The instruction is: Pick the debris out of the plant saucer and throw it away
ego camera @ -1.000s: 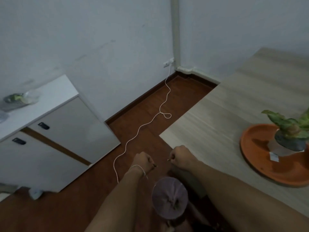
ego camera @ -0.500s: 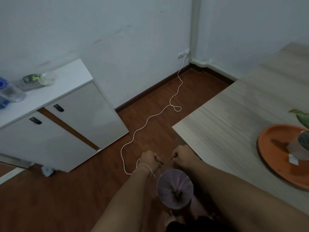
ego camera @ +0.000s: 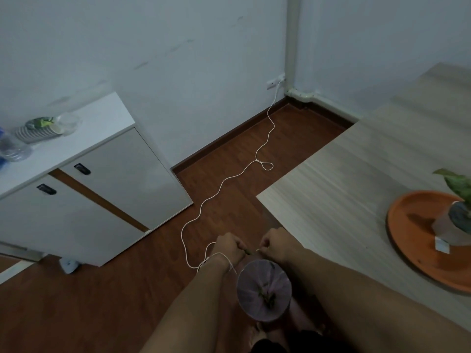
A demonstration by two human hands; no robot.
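The orange plant saucer [ego camera: 413, 225] lies on the wooden table [ego camera: 344, 179] at the right edge, with a small potted plant [ego camera: 456, 220] and a white scrap [ego camera: 442, 243] in it. Below the table's corner a small bin [ego camera: 249, 284] lined with a pale purple bag stands on the floor, with green debris [ego camera: 266, 296] at its bottom. My left hand [ego camera: 230, 247] and my right hand [ego camera: 276, 244] are close together just above the bin's far rim. Both pinch a small greenish bit [ego camera: 248, 251] between their fingertips.
A white cable [ego camera: 221, 184] runs across the red-brown floor from a wall socket to my left wrist. A white cabinet [ego camera: 102, 174] stands at the left with plastic bottles [ego camera: 43, 128] on top. My feet show beneath the bin.
The view has swung left, so the saucer now sits at the right edge. My hands have stayed pinched together over the bin.
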